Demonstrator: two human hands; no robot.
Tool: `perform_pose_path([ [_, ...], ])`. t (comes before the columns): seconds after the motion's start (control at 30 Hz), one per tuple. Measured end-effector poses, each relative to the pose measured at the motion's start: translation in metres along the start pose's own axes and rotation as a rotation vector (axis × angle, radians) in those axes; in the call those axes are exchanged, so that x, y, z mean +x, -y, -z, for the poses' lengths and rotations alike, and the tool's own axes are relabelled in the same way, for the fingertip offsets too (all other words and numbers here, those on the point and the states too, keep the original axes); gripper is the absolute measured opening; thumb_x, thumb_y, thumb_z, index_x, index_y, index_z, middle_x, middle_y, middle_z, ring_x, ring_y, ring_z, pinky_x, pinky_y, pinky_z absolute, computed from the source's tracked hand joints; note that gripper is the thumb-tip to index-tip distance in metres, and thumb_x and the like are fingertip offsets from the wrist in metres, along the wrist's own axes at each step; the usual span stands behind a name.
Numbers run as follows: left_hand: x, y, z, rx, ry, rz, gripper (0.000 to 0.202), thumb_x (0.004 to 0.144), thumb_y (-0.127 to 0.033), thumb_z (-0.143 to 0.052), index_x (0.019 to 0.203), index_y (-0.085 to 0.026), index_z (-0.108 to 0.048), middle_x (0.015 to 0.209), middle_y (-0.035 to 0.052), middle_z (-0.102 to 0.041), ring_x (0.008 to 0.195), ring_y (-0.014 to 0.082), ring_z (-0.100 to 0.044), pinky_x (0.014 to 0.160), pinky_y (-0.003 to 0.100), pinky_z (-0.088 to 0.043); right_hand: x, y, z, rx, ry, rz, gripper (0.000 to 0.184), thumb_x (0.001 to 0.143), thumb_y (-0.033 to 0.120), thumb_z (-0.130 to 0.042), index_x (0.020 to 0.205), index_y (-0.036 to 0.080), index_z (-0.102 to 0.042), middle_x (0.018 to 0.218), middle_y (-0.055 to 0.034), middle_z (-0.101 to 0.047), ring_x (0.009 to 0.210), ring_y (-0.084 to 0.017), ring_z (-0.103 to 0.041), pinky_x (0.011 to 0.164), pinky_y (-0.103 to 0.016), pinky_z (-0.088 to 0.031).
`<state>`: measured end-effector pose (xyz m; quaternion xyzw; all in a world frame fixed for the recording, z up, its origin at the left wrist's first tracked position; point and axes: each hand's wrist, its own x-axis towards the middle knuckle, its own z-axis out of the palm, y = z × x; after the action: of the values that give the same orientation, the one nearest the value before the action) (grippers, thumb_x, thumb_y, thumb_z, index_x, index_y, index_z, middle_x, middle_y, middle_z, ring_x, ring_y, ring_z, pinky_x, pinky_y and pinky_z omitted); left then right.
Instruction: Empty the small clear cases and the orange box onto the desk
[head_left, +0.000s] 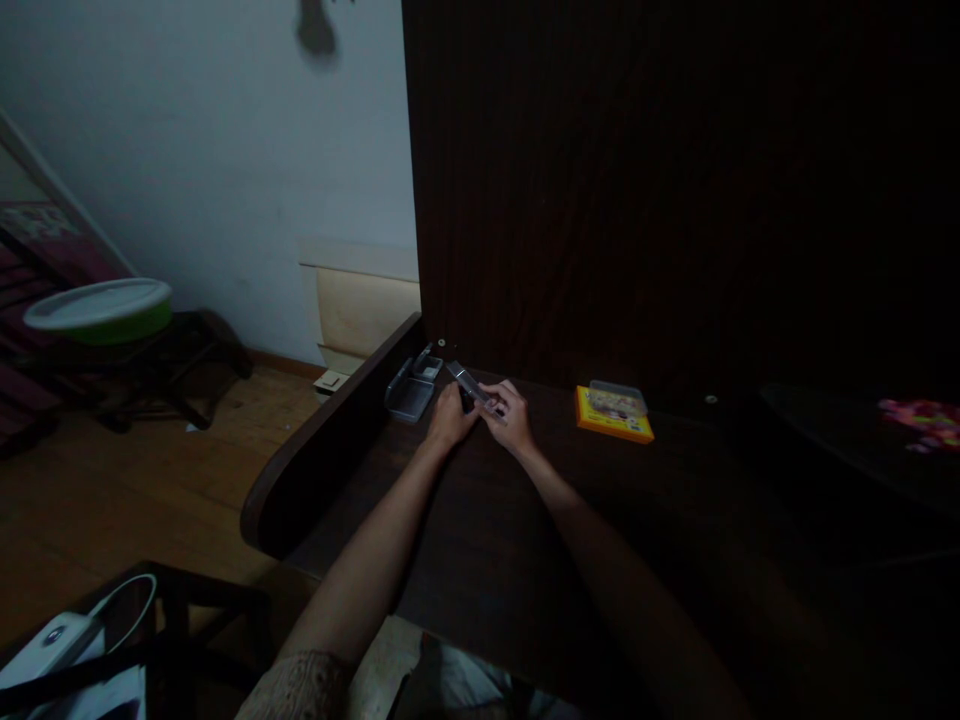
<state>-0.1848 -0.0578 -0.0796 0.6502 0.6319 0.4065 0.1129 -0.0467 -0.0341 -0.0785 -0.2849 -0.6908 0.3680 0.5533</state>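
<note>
Both of my hands meet over the dark desk (480, 540), closed around a small clear plastic case (466, 379) held tilted between them. My left hand (450, 417) grips its left side, with something dark showing beside the fingers. On the other side, my right hand (510, 418) has its thumb and fingers on the lower right end. What lies inside the case is too dim to make out. Just left of my left hand, an open clear plastic box (409, 398) rests on the desk. A smaller clear box (429, 368) stands behind it, near the corner.
To the right lies a yellow box (613, 424) with a clear lid or case (616, 398) on top. A raised side panel (330, 440) edges the desk's left. Pink flowers (922, 422) show far right. A green basin with a pale lid (101, 308) sits on a stool.
</note>
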Motion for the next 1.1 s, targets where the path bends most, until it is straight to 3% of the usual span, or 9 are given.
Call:
perform_pose_path([
  [0.2,-0.001,-0.002,0.0,-0.024,0.019,-0.034,0.036,0.078,-0.021,-0.066,0.111,-0.016,-0.051,0.112,0.0147,-0.063,0.11,0.0267,-0.061,0.096,0.042,-0.05,0.004,-0.009,0.001,0.202,-0.111,-0.237,0.04,0.069,0.051,-0.073,0.091,0.018,-0.068,0.076,-0.0024,-0.065,0.056,-0.013,-0.058,0.051,-0.026,-0.047],
  [0.43,-0.001,-0.003,-0.001,-0.031,0.039,-0.083,0.037,0.081,-0.02,-0.063,0.115,-0.017,-0.052,0.116,0.0137,-0.063,0.112,0.0267,-0.061,0.099,0.043,-0.049,0.005,-0.017,0.001,0.233,-0.196,-0.285,0.05,0.064,0.053,-0.076,0.098,0.017,-0.072,0.086,-0.0062,-0.07,0.061,-0.015,-0.062,0.058,-0.031,-0.054],
  [0.67,0.0,-0.002,-0.001,-0.035,0.022,-0.053,0.04,0.081,-0.026,-0.064,0.117,-0.014,-0.051,0.118,0.0174,-0.063,0.112,0.0283,-0.061,0.099,0.045,-0.048,0.004,-0.015,0.006,0.015,-0.103,-0.115,0.033,0.075,0.049,-0.07,0.085,0.017,-0.077,0.082,-0.0056,-0.064,0.071,-0.018,-0.062,0.067,-0.032,-0.054],
  [0.87,0.002,0.004,-0.003,-0.007,0.037,-0.054,0.026,0.079,-0.025,-0.064,0.102,-0.016,-0.057,0.106,0.0132,-0.066,0.103,0.0269,-0.064,0.094,0.042,-0.051,-0.005,0.003,0.004,-0.204,0.006,0.108,0.036,0.08,0.039,-0.066,0.113,0.025,-0.074,0.085,-0.0039,-0.06,0.075,-0.017,-0.059,0.071,-0.031,-0.052],
  [1.0,0.003,0.008,-0.005,0.008,0.051,-0.03,0.025,0.075,-0.027,-0.066,0.096,-0.015,-0.059,0.096,0.0119,-0.067,0.09,0.0269,-0.066,0.085,0.042,-0.055,-0.011,0.007,0.001,-0.291,0.046,0.218,0.038,0.084,0.033,-0.06,0.12,0.027,-0.071,0.091,-0.0067,-0.06,0.081,-0.019,-0.06,0.074,-0.033,-0.053],
  [1.1,0.004,0.009,-0.006,0.018,0.043,-0.018,0.029,0.073,-0.024,-0.066,0.099,-0.015,-0.059,0.1,0.0129,-0.067,0.093,0.0286,-0.066,0.085,0.044,-0.054,-0.014,0.007,0.0,-0.297,0.067,0.277,0.039,0.085,0.03,-0.058,0.123,0.026,-0.069,0.097,-0.0087,-0.061,0.089,-0.021,-0.062,0.078,-0.034,-0.053],
])
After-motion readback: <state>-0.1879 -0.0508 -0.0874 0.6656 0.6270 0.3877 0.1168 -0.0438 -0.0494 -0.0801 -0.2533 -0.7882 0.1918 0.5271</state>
